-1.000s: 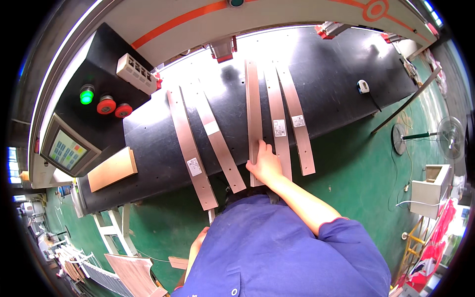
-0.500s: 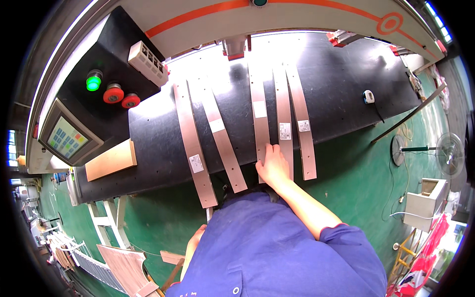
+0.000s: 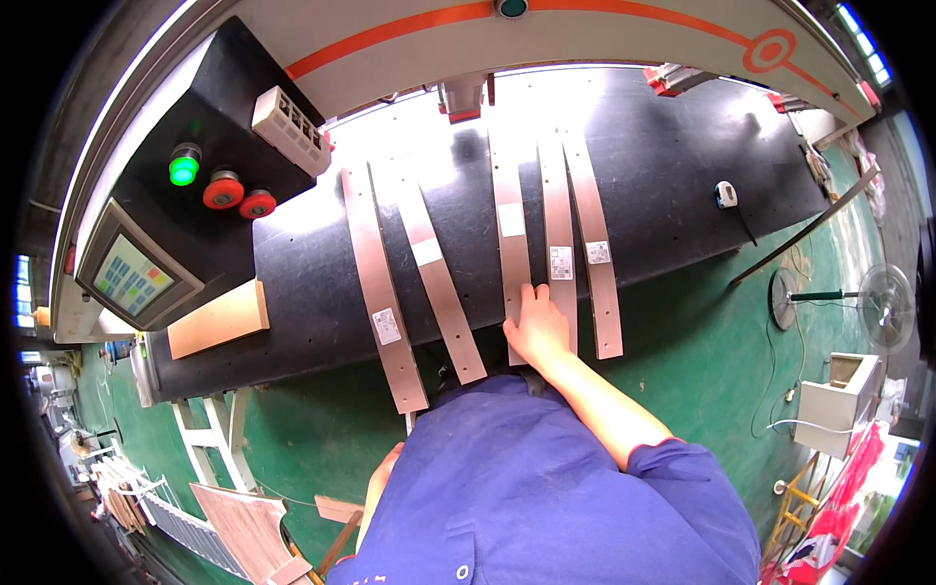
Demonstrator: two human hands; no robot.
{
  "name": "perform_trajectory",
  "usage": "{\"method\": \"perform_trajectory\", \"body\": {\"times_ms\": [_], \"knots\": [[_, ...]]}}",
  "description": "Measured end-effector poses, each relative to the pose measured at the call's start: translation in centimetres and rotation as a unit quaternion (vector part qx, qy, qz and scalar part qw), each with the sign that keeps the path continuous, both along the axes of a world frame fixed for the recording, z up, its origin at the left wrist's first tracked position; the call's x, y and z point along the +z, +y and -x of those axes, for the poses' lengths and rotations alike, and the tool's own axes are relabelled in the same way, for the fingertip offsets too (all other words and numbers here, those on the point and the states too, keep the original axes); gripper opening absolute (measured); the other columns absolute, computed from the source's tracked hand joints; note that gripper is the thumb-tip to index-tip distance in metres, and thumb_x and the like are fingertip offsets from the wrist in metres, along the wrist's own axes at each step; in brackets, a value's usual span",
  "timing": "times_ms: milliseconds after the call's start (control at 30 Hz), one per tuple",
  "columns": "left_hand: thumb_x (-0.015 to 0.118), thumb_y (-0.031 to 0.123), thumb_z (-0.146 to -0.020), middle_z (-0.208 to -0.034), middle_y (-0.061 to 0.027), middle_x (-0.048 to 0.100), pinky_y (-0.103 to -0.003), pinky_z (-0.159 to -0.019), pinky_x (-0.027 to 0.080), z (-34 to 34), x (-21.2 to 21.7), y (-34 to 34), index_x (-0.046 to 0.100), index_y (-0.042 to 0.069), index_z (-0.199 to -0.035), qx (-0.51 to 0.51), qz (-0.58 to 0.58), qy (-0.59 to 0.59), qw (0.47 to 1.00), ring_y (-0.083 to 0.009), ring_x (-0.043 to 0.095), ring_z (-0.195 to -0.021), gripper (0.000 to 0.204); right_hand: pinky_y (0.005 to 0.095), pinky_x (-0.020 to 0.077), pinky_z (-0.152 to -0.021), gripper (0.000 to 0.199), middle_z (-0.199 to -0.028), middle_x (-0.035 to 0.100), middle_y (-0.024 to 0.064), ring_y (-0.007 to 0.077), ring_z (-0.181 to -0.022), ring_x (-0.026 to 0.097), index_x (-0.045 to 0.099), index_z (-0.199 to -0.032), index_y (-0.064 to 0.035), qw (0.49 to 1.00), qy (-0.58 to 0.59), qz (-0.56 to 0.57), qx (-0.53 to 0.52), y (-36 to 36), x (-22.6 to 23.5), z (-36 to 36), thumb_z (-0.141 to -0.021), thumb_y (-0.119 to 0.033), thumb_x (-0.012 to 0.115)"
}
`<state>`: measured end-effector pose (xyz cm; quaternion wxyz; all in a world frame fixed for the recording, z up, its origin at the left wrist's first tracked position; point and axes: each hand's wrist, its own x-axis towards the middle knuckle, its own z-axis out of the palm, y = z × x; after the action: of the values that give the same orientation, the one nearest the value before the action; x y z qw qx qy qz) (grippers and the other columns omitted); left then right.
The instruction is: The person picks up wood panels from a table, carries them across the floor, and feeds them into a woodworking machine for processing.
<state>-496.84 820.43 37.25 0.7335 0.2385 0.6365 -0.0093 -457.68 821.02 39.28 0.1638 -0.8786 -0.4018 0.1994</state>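
One strip in the right hand [image 3: 539, 327]: thumb and fingers close across the near end of the middle strip [image 3: 514, 255], which lies label up on the black tabletop [image 3: 673, 185]. Its tip juts past the near edge, an overhang that likely makes it easy to grasp. The left hand [image 3: 384, 468] hangs low beside the body; its fingers are hidden, so no telling whether it grips. Right of the middle strip, a fourth strip [image 3: 558, 216] and fifth strip [image 3: 604, 302]; left, two more strips [image 3: 370, 244], all labels up, presumably for reading. Tape measure [image 3: 724, 195] toward the right end, well apart, probably out of the way; tan board [image 3: 219, 320] near the left end.
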Motion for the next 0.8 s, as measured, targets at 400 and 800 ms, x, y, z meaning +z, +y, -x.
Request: {"method": "perform_trajectory", "body": {"times_ms": [400,800], "knots": [[0.061,0.021,-0.09,-0.114,-0.0092,0.06,-0.031,-0.086,0.048,0.8,-1.9,0.7,0.051,-0.002,-0.126,-0.037,0.002,0.033,0.999,-0.0173,0.059,-0.099,0.044,0.0495,0.0548,-0.077,0.046,-0.112,0.05,0.0209,0.0394,-0.096,0.064,0.048,-0.116,-0.0016,1.0,0.015,-0.008,-0.001,-0.9,-0.3,-0.5,-0.079,-0.021,0.068],[0.059,0.019,-0.09,-0.112,-0.0085,0.06,-0.03,-0.086,0.047,0.6,-0.9,0.7,0.052,-0.002,-0.124,-0.036,0.007,0.018,0.999,-0.0165,0.059,-0.098,0.041,0.0483,0.0528,-0.082,0.055,-0.118,0.049,0.021,0.0395,-0.103,0.06,0.048,-0.13,-0.0002,0.999,0.019,-0.037,-0.031,-1.1,1.4,-0.3,-0.082,-0.021,0.066]]}}
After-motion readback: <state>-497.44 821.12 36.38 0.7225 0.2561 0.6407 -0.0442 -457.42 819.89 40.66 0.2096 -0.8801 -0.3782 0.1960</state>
